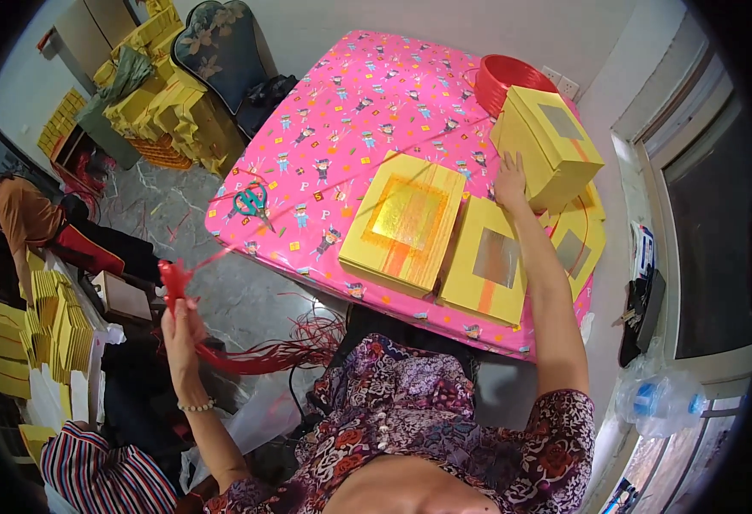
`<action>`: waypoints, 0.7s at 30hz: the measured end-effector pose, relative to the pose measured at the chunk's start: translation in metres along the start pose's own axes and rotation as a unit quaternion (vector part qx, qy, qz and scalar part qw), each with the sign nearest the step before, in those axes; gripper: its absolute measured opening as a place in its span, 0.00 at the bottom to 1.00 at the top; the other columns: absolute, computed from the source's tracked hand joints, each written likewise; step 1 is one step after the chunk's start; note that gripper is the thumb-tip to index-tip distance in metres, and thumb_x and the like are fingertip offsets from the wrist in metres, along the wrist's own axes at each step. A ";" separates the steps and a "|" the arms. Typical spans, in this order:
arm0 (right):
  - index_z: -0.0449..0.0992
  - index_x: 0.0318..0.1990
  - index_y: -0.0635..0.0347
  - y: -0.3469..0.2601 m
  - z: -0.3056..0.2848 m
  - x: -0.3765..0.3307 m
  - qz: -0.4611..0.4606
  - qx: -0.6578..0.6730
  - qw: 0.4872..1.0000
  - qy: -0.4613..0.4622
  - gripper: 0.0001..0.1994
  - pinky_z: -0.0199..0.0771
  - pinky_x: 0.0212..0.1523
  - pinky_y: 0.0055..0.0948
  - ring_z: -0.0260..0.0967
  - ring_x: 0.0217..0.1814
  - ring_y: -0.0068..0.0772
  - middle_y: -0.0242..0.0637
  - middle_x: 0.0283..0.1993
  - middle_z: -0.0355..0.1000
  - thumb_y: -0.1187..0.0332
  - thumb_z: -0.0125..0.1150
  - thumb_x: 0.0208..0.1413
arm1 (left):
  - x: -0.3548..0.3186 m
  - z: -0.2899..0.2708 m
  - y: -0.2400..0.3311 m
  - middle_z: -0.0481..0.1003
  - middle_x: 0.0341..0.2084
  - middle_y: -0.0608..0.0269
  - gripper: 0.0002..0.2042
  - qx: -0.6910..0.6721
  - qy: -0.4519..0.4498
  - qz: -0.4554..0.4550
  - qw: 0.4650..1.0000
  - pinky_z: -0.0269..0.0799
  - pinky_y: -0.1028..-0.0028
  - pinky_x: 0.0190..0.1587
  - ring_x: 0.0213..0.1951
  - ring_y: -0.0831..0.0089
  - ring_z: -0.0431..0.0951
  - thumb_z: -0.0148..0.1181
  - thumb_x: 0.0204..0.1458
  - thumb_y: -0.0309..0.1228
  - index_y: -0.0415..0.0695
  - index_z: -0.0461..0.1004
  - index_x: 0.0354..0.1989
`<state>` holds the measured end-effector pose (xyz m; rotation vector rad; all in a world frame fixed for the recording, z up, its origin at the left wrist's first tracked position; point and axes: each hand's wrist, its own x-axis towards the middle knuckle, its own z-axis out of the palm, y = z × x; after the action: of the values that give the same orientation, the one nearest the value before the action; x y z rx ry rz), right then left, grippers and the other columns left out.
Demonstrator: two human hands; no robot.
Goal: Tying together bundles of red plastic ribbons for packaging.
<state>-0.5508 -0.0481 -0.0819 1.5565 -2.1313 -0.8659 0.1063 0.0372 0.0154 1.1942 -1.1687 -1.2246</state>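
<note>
**Red string pulled tight over yellow paper stacks**

Nearest to the camera, the left hand is raised at the left side, its fingers closed around a bunch of red string. Loose strands hang from it in a curve. One thin strand runs from this hand up and to the right, across the pink table, so its long axis goes diagonally toward the far right corner.

On the table near the left edge lie green scissors. Further right is a flat yellow paper stack with a shiny gold square in the middle; the strand passes over it. Beside it lies a second stack with a silver square.

The right hand rests with fingers spread on the edge of a tilted yellow bundle, which leans against a red round basin. The table cover is glossy, with small cartoon figures.
</note>
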 end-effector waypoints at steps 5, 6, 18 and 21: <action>0.71 0.55 0.56 -0.003 -0.013 -0.008 0.000 0.039 0.999 -0.024 0.22 0.21 0.70 0.53 0.36 0.75 0.37 0.40 0.68 0.54 0.57 0.45 0.58 | 0.009 -0.034 0.010 0.53 0.12 0.78 0.11 -0.122 0.051 0.050 0.990 0.41 0.82 0.13 0.12 0.88 0.46 0.45 0.63 0.40 0.46 0.66 0.34; 0.72 0.55 0.57 -0.007 -0.018 -0.006 0.013 0.069 0.997 -0.040 0.22 0.23 0.70 0.54 0.38 0.74 0.38 0.42 0.67 0.55 0.56 0.45 0.58 | 0.008 -0.040 0.012 0.53 0.12 0.78 0.11 -0.122 0.052 0.050 0.990 0.41 0.82 0.13 0.12 0.88 0.46 0.45 0.63 0.40 0.46 0.66 0.34; 0.67 0.55 0.64 -0.022 -0.133 0.076 0.077 0.950 0.301 0.025 0.21 0.72 0.33 0.31 0.69 0.32 0.27 0.35 0.32 0.71 0.59 0.41 0.62 | -0.005 -0.022 0.025 0.53 0.13 0.78 0.12 -0.130 0.022 0.076 0.988 0.41 0.82 0.14 0.12 0.88 0.46 0.45 0.63 0.40 0.45 0.66 0.34; 0.72 0.50 0.63 -0.055 -0.199 0.055 -0.052 0.866 0.492 0.073 0.17 0.69 0.23 0.30 0.64 0.24 0.23 0.33 0.29 0.69 0.69 0.37 0.61 | -0.014 -0.021 0.023 0.53 0.13 0.78 0.12 -0.125 0.018 0.065 0.990 0.42 0.83 0.14 0.12 0.88 0.47 0.45 0.63 0.40 0.45 0.66 0.34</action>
<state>-0.4072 -0.1636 0.0270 2.0127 -2.4486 2.1949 0.1283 0.0508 0.0375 0.9350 -1.0155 -1.2050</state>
